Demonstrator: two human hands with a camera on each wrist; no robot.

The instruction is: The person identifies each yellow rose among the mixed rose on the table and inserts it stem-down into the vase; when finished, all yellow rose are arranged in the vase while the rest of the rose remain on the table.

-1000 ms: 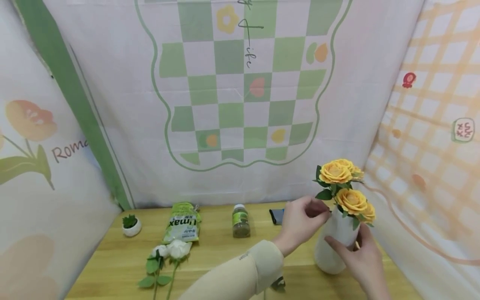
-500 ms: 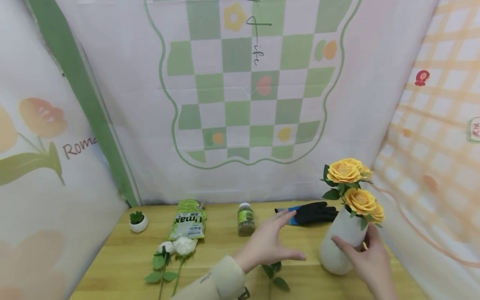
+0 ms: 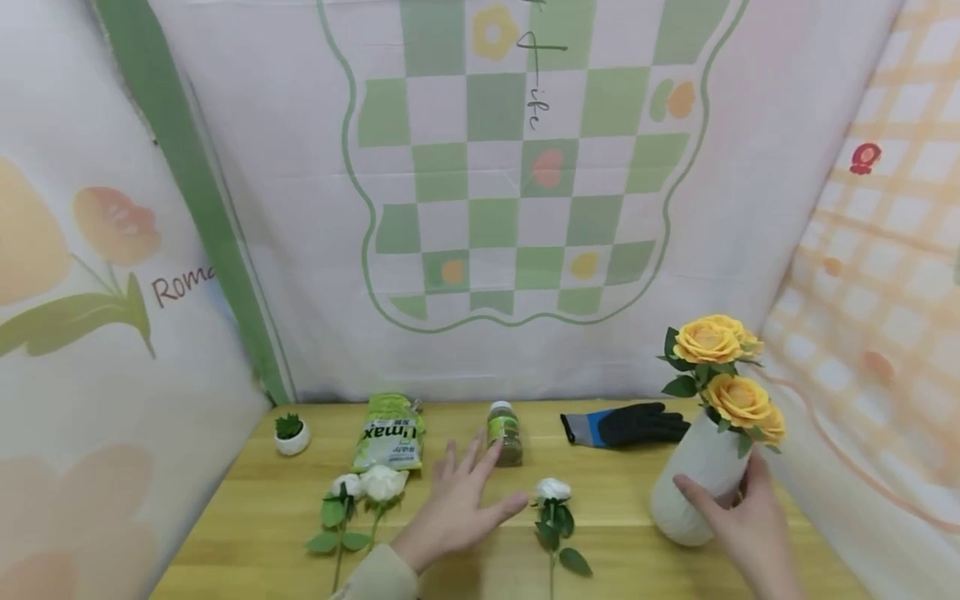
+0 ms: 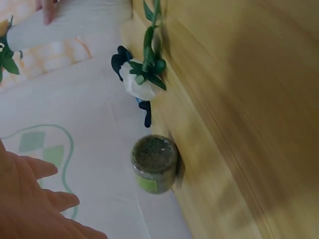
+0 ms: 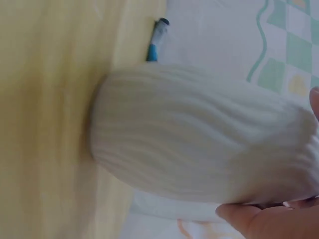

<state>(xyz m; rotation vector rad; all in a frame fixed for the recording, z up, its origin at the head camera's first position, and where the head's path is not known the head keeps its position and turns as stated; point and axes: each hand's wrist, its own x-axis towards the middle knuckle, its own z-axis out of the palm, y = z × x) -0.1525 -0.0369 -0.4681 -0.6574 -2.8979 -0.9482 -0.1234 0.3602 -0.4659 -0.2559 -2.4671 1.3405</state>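
Note:
My right hand (image 3: 738, 508) grips a white ribbed vase (image 3: 693, 483) at the table's right side, thumb across its front. The vase leans a little to the right, and yellow roses (image 3: 738, 400) stand in it. In the right wrist view the vase (image 5: 199, 134) fills the middle, its base by the tabletop. My left hand (image 3: 461, 500) hovers over the table with fingers spread, holding nothing. It is between two white roses (image 3: 382, 483) lying on the left and a single white rose (image 3: 552, 492) lying on the right. The left wrist view shows the left hand's fingers (image 4: 60, 199) apart from the jar.
A jar with a green label (image 3: 505, 433) stands at the back middle. Left of it lie a green bag (image 3: 390, 433) and a small potted plant (image 3: 291, 435). A black and blue glove (image 3: 630, 425) lies behind, near the vase. Fabric curtains (image 3: 322, 350) enclose the table.
My left hand has let go near the roses at the vase and moved left with its fingers spread, uncovering the glove and single white rose. The right hand keeps holding the vase.

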